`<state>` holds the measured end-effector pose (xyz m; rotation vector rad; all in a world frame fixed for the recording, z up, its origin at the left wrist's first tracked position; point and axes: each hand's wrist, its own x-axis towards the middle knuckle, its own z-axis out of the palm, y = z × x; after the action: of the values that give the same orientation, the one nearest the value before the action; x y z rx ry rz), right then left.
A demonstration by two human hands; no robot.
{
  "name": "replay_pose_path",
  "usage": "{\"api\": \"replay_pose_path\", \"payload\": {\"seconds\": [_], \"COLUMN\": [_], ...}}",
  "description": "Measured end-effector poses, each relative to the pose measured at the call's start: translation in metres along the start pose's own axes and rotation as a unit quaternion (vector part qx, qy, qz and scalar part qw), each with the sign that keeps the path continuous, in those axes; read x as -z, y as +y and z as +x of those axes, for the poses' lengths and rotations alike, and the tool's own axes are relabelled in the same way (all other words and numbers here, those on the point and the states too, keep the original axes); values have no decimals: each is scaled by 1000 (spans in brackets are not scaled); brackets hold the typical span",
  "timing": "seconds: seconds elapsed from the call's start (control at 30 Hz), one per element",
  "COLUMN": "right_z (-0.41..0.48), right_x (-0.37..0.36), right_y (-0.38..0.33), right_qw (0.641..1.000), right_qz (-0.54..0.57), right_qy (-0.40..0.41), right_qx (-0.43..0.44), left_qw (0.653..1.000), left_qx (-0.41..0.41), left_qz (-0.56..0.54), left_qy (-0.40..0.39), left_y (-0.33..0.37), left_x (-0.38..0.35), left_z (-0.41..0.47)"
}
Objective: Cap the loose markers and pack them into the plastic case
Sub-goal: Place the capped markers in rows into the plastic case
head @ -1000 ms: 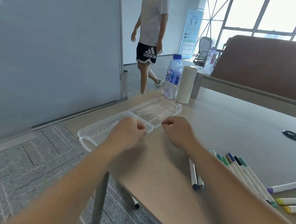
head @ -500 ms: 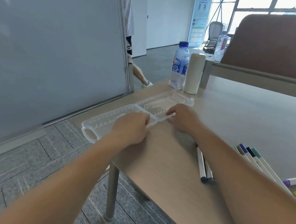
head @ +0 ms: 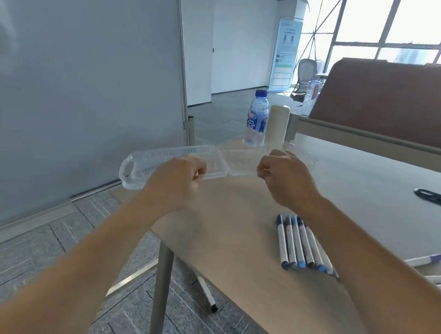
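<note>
Both hands, left (head: 175,178) and right (head: 282,175), grip the open clear case (head: 159,156) above the table (head: 234,224) corner at eleven o'clock; markers (head: 299,244) lie at four. Best set it down flat, halves spread, before loading.

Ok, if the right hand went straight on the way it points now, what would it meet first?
The clear plastic case: the right hand points up-left across the table, and its curled fingers seem to pinch the case's near edge. Past that, perhaps the water bottle, though depth is unclear.
</note>
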<state>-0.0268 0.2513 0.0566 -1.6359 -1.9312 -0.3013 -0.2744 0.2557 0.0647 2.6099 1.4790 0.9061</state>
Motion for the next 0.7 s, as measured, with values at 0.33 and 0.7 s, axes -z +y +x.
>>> {"api": "replay_pose_path", "payload": {"seconds": [0.33,0.7], "right_z": [-132,-275], "right_x": [164,221], "right_y": [0,-16], "right_qw": [996,984], "right_qz": [-46,-43], "right_qy": [16,-2], "right_qx": [-77,-174], "left_qw": [983,945], "left_qx": [-116,-213], "left_qz": [-133,-207], "left_qy": [-45,-138], "left_y": [117,187], "left_x": [33,14], "left_z": [-34,-99]}}
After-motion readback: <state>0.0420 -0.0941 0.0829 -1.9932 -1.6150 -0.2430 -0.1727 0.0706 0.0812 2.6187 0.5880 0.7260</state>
